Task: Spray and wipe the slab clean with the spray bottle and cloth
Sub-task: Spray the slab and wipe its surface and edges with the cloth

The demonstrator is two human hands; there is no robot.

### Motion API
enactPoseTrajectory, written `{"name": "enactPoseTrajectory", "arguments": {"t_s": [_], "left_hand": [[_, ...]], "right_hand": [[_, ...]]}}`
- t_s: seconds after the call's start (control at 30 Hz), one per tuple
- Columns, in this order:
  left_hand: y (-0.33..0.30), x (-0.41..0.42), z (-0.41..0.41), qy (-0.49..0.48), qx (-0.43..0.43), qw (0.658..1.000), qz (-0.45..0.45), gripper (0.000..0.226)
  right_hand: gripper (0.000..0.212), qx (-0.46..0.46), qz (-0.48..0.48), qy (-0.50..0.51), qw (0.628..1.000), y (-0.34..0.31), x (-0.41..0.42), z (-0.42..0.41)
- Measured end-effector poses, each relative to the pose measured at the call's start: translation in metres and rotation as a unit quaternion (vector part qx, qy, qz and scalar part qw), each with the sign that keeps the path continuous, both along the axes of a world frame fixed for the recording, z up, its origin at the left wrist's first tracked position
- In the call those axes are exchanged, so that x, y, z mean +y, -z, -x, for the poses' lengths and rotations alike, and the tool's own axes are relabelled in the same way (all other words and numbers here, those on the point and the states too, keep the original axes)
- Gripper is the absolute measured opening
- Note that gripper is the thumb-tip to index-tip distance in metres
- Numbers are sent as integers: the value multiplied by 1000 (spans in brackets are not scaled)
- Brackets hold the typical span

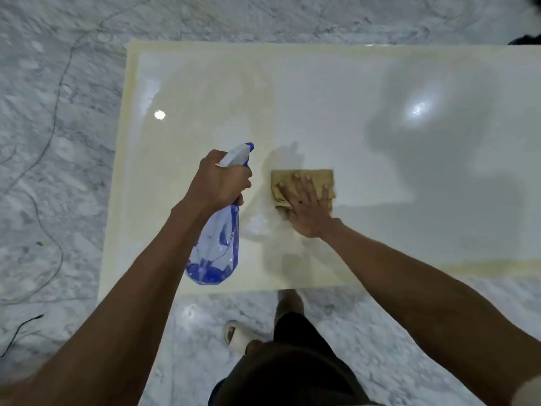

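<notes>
A glossy cream slab (336,92) lies flat on the floor and fills the middle of the head view. My left hand (221,181) grips the neck of a clear blue spray bottle (215,247), whose white and blue nozzle points away from me over the slab. A folded tan cloth (320,178) lies on the slab just right of the bottle. My right hand (306,208) presses flat on the cloth with fingers spread and straight. A little blue liquid sits in the bottle's base.
Grey-veined marble floor (52,171) surrounds the slab. A thin black cable (20,329) lies on the floor at lower left. My leg and a pale sandal (237,335) stand just in front of the slab's near edge. A dark object (527,39) shows at top right.
</notes>
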State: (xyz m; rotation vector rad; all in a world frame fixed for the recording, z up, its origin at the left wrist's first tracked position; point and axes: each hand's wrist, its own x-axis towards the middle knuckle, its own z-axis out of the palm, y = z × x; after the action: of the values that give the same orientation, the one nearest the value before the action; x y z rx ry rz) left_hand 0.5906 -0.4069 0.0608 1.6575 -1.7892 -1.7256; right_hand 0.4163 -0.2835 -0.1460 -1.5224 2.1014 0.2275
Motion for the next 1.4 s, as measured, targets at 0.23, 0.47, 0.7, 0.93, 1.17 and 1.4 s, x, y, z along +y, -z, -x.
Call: {"name": "enactPoseTrajectory", "arguments": {"t_s": [0.23,0.47,0.7,0.93,1.17,1.4], "left_hand": [[15,58,-41,31,5,999,-2,18],[-2,11,-29,6,11,1000,25,41],[-5,-84,7,-33,43,997,53,48],[38,-135,15,-15,22,994,109,21],[37,-102,-6,-9,19,996,85,34],[12,-13,-61,-8,14,998,53,27]], "right_hand": [[61,-44,-90,-22,995,-19,103,-62],[47,-306,37,241,920,-117,12,2],[45,-195,153,160,956,-123,-218,102],[56,11,28,45,999,-29,-358,120],[56,21,33,27,999,9,-267,72],[67,-60,16,5,998,-15,-74,-24]]}}
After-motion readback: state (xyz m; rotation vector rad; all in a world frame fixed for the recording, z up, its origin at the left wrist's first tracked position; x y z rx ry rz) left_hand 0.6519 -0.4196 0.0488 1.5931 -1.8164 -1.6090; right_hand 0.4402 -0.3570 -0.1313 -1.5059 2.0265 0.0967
